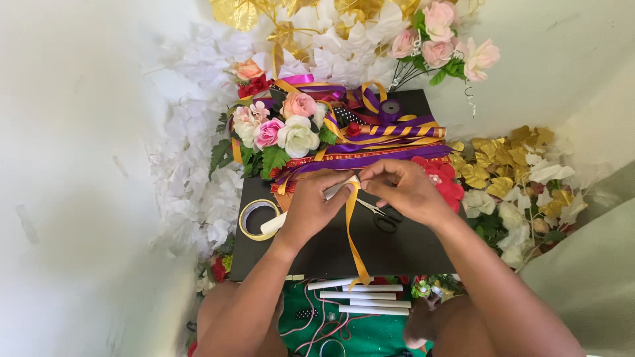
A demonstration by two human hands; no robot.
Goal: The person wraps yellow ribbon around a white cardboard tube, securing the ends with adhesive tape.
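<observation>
Two hands seen from head view | left hand (311, 205) and right hand (405, 190) are pinched on yellow ribbon (353, 231) between them | ribbon is draped down over black board (397, 254) | scissors (380, 215) lie under right hand | tape roll (256, 219) lies left of left hand

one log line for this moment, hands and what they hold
left hand: pinching gold ribbon | right hand: pinching same ribbon | scissors: lying on black board
</observation>
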